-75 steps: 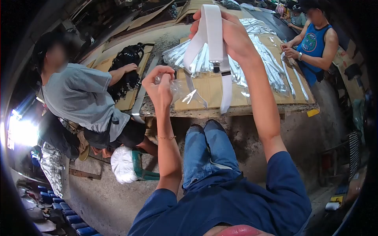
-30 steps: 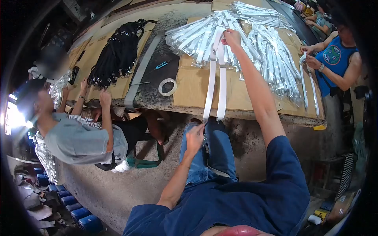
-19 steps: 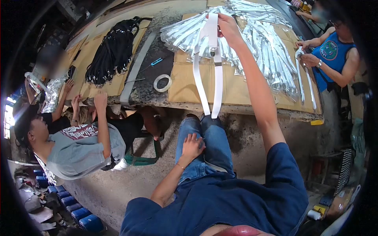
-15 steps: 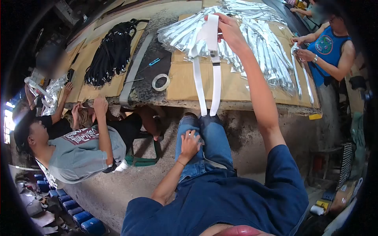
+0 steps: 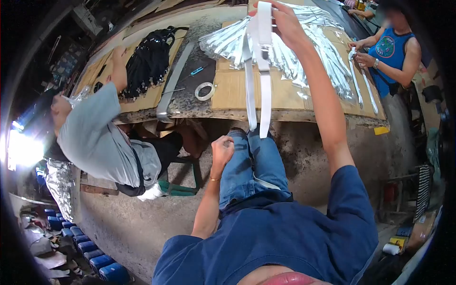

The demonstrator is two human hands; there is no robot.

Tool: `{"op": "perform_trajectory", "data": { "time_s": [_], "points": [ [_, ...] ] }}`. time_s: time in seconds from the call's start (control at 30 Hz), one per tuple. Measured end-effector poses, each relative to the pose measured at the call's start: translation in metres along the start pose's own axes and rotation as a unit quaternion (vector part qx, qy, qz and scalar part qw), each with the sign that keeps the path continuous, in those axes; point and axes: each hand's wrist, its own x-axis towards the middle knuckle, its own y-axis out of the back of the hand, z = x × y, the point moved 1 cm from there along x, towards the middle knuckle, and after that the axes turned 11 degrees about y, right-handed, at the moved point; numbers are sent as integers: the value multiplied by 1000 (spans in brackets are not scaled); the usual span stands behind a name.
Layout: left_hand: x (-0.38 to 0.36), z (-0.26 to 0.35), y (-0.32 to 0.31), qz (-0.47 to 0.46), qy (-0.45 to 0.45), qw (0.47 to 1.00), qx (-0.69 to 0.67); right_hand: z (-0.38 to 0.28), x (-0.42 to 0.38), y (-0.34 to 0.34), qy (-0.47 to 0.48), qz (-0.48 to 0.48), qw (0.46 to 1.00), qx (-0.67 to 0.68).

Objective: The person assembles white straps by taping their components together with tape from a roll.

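My right hand (image 5: 285, 26) is raised over the table, its fingers closed round the top of a white lanyard (image 5: 265, 95). Two flat strap ends hang down past the table edge, above my knees. A small buckle joint shows partway along the right-hand strap. Behind it, a fanned pile of white lanyards (image 5: 327, 66), some with a plastic sheen, lies on cardboard (image 5: 232, 97). Low by my left knee is my left hand (image 5: 222, 151), with its fingers curled in; whatever they may hold is hidden.
Black lanyards (image 5: 147, 64) lie on cardboard to the left. Between the piles are a tape roll (image 5: 204, 91), a blue cutter (image 5: 196, 71) and a grey strip (image 5: 175, 78). A person in grey (image 5: 102, 137) leans over the left side; another in blue (image 5: 392, 57) handles white straps at right.
My right hand has lifted the lanyard slightly up and right. The left hand has risen off my thigh and its fingers have curled. The person in grey has leaned forward, reaching across the table.
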Motion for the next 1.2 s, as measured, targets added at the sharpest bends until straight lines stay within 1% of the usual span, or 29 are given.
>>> {"op": "perform_trajectory", "data": {
  "time_s": [0.07,0.1,0.17,0.2,0.23,0.27,0.3,0.33,0.4,0.43,0.47,0.5,0.53,0.57,0.6,0.67,0.73,0.77,0.8,0.87,0.9,0.93,1.0,1.07,1.1,1.13,1.17,1.2],
  "points": [
    [-5,-5,1,-43,116,992,-1,26,23,10,47,38,998,-12],
    [-7,-10,0,-46,112,993,-2,31,31,12,50,41,998,-14],
    [-17,-21,-4,-36,114,993,-16,42,48,16,105,12,994,-24],
    [-22,-23,-7,-37,114,993,-19,58,58,21,105,12,994,-27],
    [-26,-24,-10,-37,107,993,-16,78,70,26,120,3,988,-94],
    [-29,-23,-12,-37,100,994,-12,79,70,24,135,-5,978,-160],
    [-32,-23,-15,-49,107,993,-13,81,59,23,159,38,964,-209],
    [-36,-22,-17,-51,106,993,-13,87,59,25,158,40,964,-210],
    [-37,-8,-21,-73,91,993,6,132,66,41,77,38,956,-279],
    [-38,-10,-27,-58,48,997,17,150,64,47,47,39,961,-271],
    [-40,-5,-30,-59,47,997,16,169,63,54,19,40,964,-262],
    [-40,3,-31,-70,58,996,4,193,66,62,7,66,981,-181],
    [-40,8,-32,-78,69,995,-6,207,68,67,11,66,982,-179],
    [-40,4,-38,-65,46,997,-24,218,73,70,-19,97,988,-122],
    [-40,7,-40,-60,45,997,-22,224,78,71,-51,127,989,-63],
    [-39,13,-46,-69,102,992,10,235,94,74,-48,131,990,-36],
    [-37,20,-53,-73,100,992,13,255,109,82,20,101,991,83],
    [-36,21,-56,-75,114,991,14,255,107,81,31,80,991,106],
    [-33,21,-61,-74,128,989,14,256,103,80,32,83,990,106],
    [-24,14,-69,-65,124,990,5,264,93,70,29,104,994,-20],
    [-26,12,-70,-59,127,990,-6,272,79,67,62,80,985,-139],
    [-27,9,-70,-59,136,989,-6,279,59,70,53,76,986,-139],
    [-17,4,-71,-36,142,988,-39,269,-6,67,69,-30,971,-225],
    [-2,13,-65,-2,135,987,-92,264,-89,61,31,-65,985,-155],
    [8,17,-63,4,142,984,-105,244,-139,43,-55,-65,995,-45],
    [15,23,-62,5,146,982,-115,218,-183,31,-107,-113,988,-7],
    [20,33,-65,-12,152,982,-114,214,-224,20,-120,-118,985,27],
    [29,43,-70,-25,181,965,-189,213,-254,11,-125,-121,983,60]
  ]
}}
